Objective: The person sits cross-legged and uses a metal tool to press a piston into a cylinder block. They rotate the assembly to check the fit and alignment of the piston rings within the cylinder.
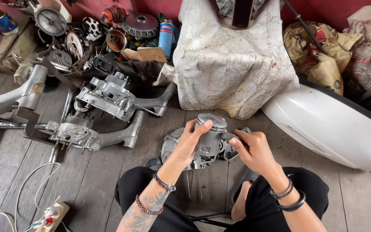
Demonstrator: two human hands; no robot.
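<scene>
My left hand (190, 141) wraps around a silver metal piston (211, 131), its round crown facing up, held above a grey engine cover plate (171, 145) that lies on the wooden floor. My right hand (250, 148) pinches a small dark metal part (232, 138) against the piston's right side. Both wrists wear bead bracelets, and the left forearm is tattooed. My knees in black trousers frame the bottom of the view.
A grey engine casing (108, 96) and frame tubes (18, 96) lie to the left. A heap of clutch parts, discs and a blue can (166, 38) sits behind. A white cloth-covered block (232, 60), a white body panel (336, 129), sacks (323, 51) and a power strip (50, 217) surround me.
</scene>
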